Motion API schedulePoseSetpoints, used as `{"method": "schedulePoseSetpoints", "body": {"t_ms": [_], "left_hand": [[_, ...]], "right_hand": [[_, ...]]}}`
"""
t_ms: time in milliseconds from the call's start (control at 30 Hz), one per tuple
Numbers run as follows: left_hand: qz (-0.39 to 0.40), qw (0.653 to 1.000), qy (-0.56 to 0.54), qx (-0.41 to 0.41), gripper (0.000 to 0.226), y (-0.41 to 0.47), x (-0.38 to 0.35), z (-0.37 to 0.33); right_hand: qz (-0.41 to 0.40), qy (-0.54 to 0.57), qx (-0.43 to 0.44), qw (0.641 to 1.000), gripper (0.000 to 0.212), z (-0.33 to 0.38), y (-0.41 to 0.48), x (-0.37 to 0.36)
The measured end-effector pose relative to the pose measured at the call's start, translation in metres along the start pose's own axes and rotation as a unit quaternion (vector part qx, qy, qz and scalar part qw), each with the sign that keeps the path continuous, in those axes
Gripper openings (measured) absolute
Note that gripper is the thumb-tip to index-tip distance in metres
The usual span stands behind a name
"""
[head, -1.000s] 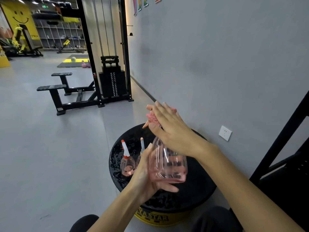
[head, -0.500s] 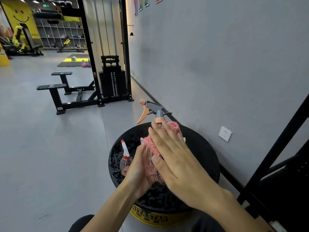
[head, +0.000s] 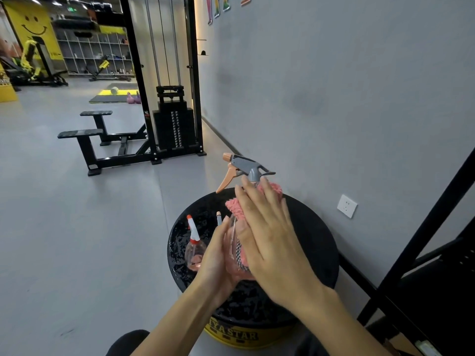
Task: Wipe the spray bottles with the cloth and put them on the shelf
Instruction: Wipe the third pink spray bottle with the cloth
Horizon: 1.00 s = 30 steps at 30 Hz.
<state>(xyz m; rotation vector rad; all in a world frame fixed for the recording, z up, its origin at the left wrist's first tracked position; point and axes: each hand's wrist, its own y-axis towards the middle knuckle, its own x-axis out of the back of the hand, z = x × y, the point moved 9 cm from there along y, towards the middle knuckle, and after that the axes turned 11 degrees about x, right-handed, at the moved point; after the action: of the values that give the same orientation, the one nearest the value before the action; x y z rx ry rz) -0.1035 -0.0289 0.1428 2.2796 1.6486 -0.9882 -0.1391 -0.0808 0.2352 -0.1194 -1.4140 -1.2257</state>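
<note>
Fingers (head: 250, 199) straight, right hand (head: 270, 242) presses cloth (head: 234, 208).

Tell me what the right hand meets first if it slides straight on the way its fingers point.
The right hand would likely meet the grey spray head of the bottle, just past its fingertips; depth is unclear.

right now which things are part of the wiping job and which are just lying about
Job: held spray bottle, pink cloth, left hand, right hand, red-nozzle bottle, grey-nozzle bottle, black shelf.
Lying about: weight bench, cable machine, pink kettlebells, wall socket.
</note>
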Motion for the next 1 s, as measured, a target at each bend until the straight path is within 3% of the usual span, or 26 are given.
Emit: {"method": "schedulePoseSetpoints", "body": {"t_ms": [100, 367, 500, 733, 1000], "left_hand": [[-0.005, 1.0, -0.018, -0.019, 0.053, 0.001, 0.005, -0.006], [-0.005, 1.0, -0.003, 0.008, 0.046, 0.0, 0.002, 0.004], [0.006, 1.0, -0.003, 0.015, 0.045, 0.0, 0.0, 0.008], [-0.022, 0.998, -0.055, -0.015, 0.049, 0.006, 0.015, -0.002], [-0.023, 1.0, -0.013, 0.006, 0.049, 0.007, 0.013, 0.005]], "right_hand": [[-0.009, -0.011, 0.019, 1.0, 0.054, 0.015, -0.018, -0.008], [-0.026, -0.058, -0.022, 0.998, 0.055, -0.005, -0.001, 0.005], [-0.009, -0.044, -0.044, 0.998, 0.057, -0.017, 0.007, 0.005], [-0.035, -0.026, 0.001, 0.999, 0.059, 0.014, -0.028, -0.01], [-0.046, 0.041, -0.024, 0.998, 0.055, -0.009, -0.007, -0.002]]}}
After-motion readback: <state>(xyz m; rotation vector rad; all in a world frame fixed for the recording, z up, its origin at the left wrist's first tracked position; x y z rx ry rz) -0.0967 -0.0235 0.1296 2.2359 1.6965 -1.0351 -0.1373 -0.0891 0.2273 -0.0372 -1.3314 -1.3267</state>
